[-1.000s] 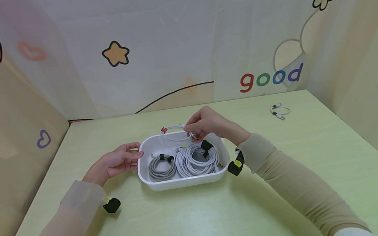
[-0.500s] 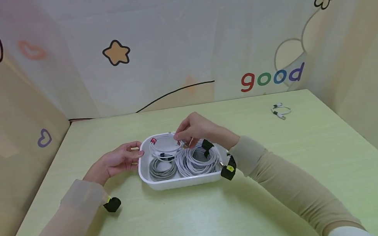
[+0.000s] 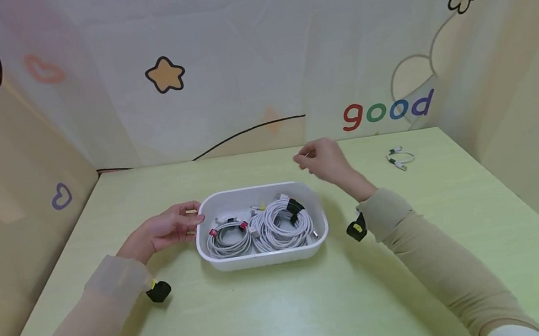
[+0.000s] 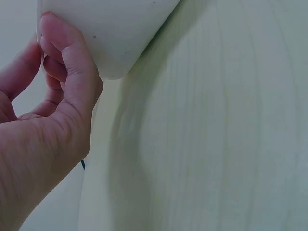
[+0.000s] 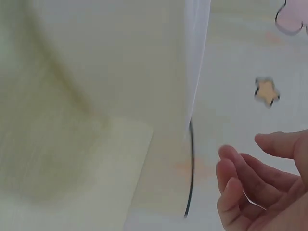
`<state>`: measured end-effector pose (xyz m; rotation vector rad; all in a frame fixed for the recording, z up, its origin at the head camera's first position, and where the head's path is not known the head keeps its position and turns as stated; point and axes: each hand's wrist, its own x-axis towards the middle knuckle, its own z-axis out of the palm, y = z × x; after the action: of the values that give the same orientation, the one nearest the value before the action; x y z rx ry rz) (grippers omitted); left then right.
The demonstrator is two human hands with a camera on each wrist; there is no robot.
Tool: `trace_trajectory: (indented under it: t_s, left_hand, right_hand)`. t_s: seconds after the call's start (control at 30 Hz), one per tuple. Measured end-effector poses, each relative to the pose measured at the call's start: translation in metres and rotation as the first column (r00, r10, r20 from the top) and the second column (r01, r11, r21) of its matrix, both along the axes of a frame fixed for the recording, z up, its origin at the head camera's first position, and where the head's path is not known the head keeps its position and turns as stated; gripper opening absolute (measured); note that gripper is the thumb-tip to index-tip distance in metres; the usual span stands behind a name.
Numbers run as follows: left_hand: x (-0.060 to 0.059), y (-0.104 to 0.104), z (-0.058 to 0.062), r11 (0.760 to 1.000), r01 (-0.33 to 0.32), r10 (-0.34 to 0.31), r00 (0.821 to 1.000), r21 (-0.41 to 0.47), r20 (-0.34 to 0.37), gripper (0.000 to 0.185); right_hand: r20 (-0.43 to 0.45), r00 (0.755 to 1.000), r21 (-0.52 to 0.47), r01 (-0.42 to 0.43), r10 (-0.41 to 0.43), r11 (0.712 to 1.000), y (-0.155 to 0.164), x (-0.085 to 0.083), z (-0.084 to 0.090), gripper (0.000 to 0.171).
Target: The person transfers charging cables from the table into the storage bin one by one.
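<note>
We see the left hand [image 3: 169,230] curled against the white tray [image 3: 204,241] of coiled cables [image 3: 281,226]; right hand [image 3: 326,160] hovers empty, fingers loosely bent. Cables look light, floppy; grasp at straps.

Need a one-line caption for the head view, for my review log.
Left hand holds the white tray of coiled cables; right hand hovers empty beyond it.

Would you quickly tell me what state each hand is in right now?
Left hand: fingers curled against the white tray, steadying its end.
Right hand: open, holding nothing, raised beyond the tray.
</note>
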<state>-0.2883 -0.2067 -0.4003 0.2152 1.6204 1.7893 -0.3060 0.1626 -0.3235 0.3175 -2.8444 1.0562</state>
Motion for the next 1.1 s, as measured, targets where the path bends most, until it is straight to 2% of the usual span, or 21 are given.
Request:
trace_trajectory:
  t_s: [0.1, 0.2, 0.33, 0.43, 0.53, 0.67, 0.8, 0.9, 1.0, 1.1]
  left_hand:
    - [0.000, 0.001, 0.000, 1.000, 0.004, -0.004, 1.000, -0.003, 0.000, 0.010]
    - [0.001, 0.000, -0.001, 1.000, 0.002, -0.002, 1.000, -0.004, 0.006, 0.010]
    - [0.001, 0.000, -0.002, 1.000, -0.008, 0.008, 1.000, -0.004, 0.009, 0.010]
    - [0.000, 0.000, -0.001, 1.000, -0.008, 0.008, 1.000, -0.002, 0.010, 0.010]
    - [0.000, 0.001, -0.002, 1.000, -0.006, 0.006, 1.000, -0.005, 0.012, 0.011]
    - [-0.001, 0.000, -0.002, 1.000, -0.017, 0.018, 1.000, -0.025, 0.007, 0.010]
    - [0.000, -0.001, -0.004, 0.999, -0.014, 0.015, 1.000, -0.036, 0.010, 0.010]
    - [0.000, -0.001, -0.005, 0.999, -0.006, 0.006, 1.000, -0.033, 0.015, 0.010]
    - [-0.001, -0.001, -0.007, 1.000, -0.006, 0.006, 1.000, -0.029, 0.008, 0.010]
    - [-0.004, -0.001, -0.007, 1.000, -0.004, 0.004, 1.000, -0.028, -0.001, 0.010]
  right_hand:
    - [-0.046, 0.992, 0.014, 0.119, -0.119, 0.993, 0.043, -0.009, -0.004, 0.030]
    - [-0.042, 0.972, 0.024, 0.234, -0.233, 0.972, 0.086, -0.017, -0.010, 0.034]
    - [-0.012, 0.927, 0.006, 0.376, -0.376, 0.927, 0.142, -0.025, -0.020, 0.041]
    - [0.043, 0.894, -0.020, 0.448, -0.446, 0.894, 0.178, -0.028, -0.030, 0.044]
    - [0.149, 0.864, -0.050, 0.493, -0.481, 0.869, 0.207, -0.031, -0.040, 0.046]
    - [0.306, 0.814, -0.093, 0.542, -0.494, 0.835, 0.228, -0.036, -0.050, 0.053]
    - [0.388, 0.776, -0.071, 0.563, -0.498, 0.823, 0.237, -0.041, -0.056, 0.060]
    - [0.395, 0.770, -0.034, 0.557, -0.501, 0.830, 0.240, -0.045, -0.059, 0.061]
    - [0.377, 0.783, -0.004, 0.536, -0.496, 0.844, 0.239, -0.049, -0.060, 0.056]
    - [0.348, 0.795, 0.062, 0.509, -0.496, 0.859, 0.237, -0.052, -0.060, 0.044]
